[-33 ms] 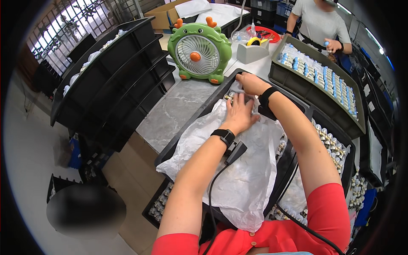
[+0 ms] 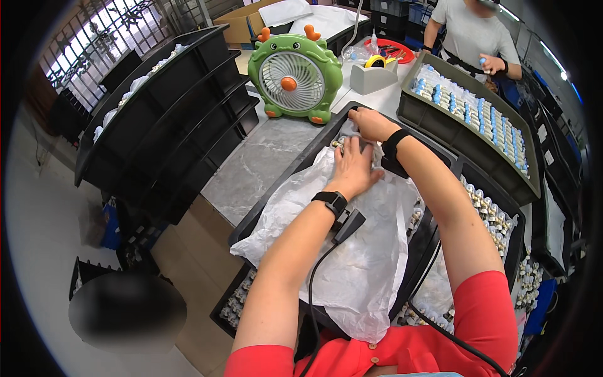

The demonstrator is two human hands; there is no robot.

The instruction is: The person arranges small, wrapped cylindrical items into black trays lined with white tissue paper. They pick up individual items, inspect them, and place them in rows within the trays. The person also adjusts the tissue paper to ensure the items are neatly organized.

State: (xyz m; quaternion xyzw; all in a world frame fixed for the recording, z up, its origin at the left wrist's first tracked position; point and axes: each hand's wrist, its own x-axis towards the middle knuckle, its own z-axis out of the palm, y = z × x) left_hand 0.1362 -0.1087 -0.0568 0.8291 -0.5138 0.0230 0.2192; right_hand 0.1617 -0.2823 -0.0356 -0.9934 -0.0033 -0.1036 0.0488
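A wrinkled white paper sheet (image 2: 367, 264) lies over most of a black tray (image 2: 249, 231) in front of me. My left hand (image 2: 353, 169) rests on the sheet towards the far end, its fingers spread and nothing gripped. Just beyond it, at the tray's far corner, my right hand (image 2: 375, 125) has its fingers curled around a pale, crumpled bit of the sheet; the fingertips are partly hidden. A few small bulb-like parts (image 2: 340, 143) show beside my left fingertips, uncovered by the paper.
A green fan (image 2: 290, 81) stands beyond the tray. To the right are a tray of blue-and-white parts (image 2: 408, 100) and a person (image 2: 480, 34) behind it. Stacked black crates (image 2: 169, 107) rise at the left. A black cable (image 2: 312, 283) hangs from my left wrist.
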